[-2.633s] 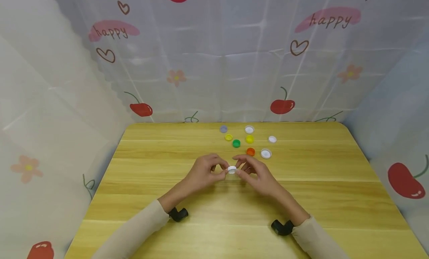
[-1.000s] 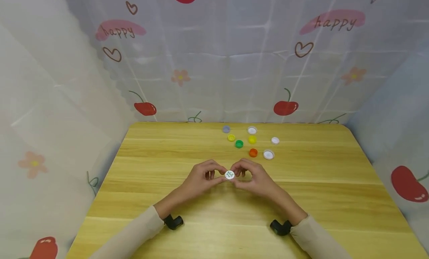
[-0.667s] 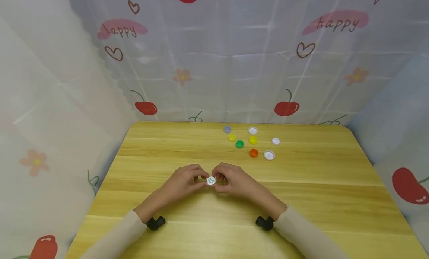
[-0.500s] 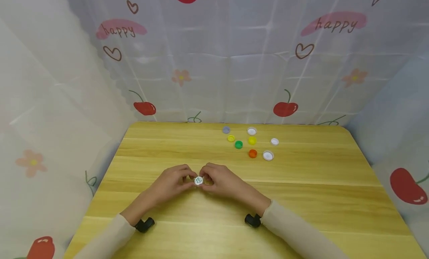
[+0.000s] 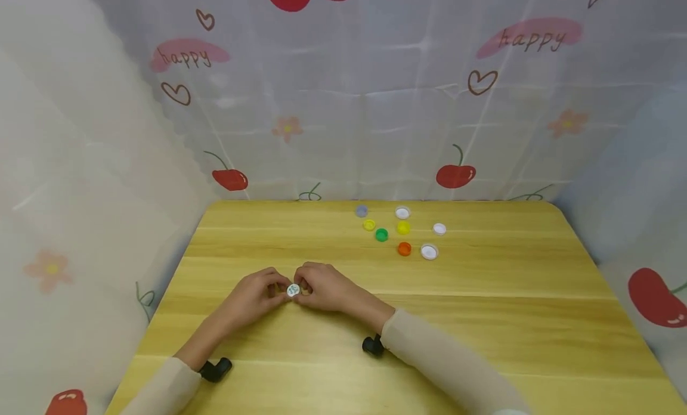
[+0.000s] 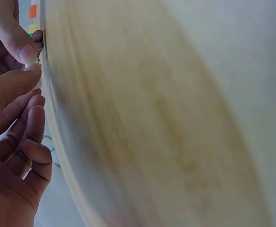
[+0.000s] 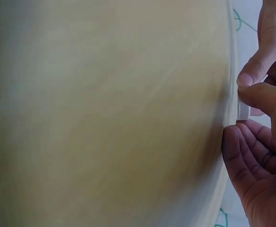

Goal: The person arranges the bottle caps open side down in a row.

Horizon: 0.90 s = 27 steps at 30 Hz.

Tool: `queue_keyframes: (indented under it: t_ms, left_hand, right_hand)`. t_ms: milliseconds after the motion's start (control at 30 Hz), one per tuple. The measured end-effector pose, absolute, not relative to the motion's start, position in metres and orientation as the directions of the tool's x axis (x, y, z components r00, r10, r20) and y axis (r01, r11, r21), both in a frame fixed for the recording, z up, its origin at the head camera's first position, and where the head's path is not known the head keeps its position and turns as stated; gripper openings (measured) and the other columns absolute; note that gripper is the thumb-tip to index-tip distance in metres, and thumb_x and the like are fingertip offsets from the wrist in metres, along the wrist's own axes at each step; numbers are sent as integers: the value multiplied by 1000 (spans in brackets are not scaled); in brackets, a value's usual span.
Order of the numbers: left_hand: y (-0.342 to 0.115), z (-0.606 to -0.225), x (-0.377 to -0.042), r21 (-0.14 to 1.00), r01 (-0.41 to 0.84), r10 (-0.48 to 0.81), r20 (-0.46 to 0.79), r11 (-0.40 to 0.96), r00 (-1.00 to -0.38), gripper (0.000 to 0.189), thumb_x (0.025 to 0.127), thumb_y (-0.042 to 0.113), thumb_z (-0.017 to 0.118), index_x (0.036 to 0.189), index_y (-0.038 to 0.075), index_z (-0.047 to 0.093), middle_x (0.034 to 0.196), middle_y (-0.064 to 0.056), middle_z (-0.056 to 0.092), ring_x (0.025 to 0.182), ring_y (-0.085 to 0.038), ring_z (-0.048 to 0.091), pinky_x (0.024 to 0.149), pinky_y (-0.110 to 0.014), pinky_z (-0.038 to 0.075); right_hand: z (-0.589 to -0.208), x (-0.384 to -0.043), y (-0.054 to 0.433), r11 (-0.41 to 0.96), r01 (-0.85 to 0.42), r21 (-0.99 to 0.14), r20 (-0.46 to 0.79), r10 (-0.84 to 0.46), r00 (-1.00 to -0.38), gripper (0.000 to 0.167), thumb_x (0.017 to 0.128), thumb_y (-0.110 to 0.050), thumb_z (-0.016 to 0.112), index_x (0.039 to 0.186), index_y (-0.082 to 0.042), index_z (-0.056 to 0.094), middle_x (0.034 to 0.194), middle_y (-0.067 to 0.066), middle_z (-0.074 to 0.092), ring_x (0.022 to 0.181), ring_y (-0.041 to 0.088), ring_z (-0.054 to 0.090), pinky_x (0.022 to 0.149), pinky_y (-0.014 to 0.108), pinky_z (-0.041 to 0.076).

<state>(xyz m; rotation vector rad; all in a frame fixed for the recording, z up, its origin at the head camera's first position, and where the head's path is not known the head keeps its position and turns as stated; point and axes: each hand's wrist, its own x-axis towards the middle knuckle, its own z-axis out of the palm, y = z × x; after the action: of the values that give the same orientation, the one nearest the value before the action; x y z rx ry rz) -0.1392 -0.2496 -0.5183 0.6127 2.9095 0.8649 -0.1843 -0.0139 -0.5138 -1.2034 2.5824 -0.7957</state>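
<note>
A small white bottle cap (image 5: 293,290) with a bluish-green print on its upward face is held left of the table's middle. My left hand (image 5: 254,299) pinches its left edge between thumb and fingers, and my right hand (image 5: 325,288) pinches the right edge. From the right wrist, the cap (image 7: 243,109) shows edge-on as a pale rim, partly covered by the thumbs. In the left wrist view, fingers hide most of it.
Several caps lie towards the back of the wooden table (image 5: 483,313): orange (image 5: 404,249), green (image 5: 381,235), two yellow, a lilac one (image 5: 362,211) and several white ones, among them a wide one (image 5: 429,251). A printed curtain (image 5: 343,105) stands behind.
Both hands have carried the white cap to the left and slightly nearer. Its face turned from showing the hollow side to showing the printed top. The caps on the table have stayed put.
</note>
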Motion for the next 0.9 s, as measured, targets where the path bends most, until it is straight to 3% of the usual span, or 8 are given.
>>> queue_keyframes:
  t_ms: [233,667,900]
  left_hand:
    - [-254,-523,-139,576,322,374,31,751,-927,16,94,29,86,109,27,80,95,15,67,78,-3,58,69,-21,52]
    - [-250,-524,-144,627,320,412,-2,710,-911,22,94,31,86,113,24,77,102,8,68,78,-6,57,69,-23,52]
    - [-241,-516,-155,585,360,448,-7,727,-894,38,89,41,90,118,24,74,106,10,66,87,-10,59,75,-24,52]
  right_hand:
    - [-516,-187,-20,537,-664,-521,32,-765,-643,21,99,-33,80,110,-17,73,97,-6,66,83,4,56,75,18,48]
    - [-514,-188,-10,553,-589,-590,-27,-742,-670,32,97,-36,82,118,-14,73,101,-4,70,86,5,59,77,19,51]
    - [-510,-194,25,551,-476,-685,-32,-676,-736,40,95,-32,84,126,-9,74,105,0,73,92,8,65,83,22,56]
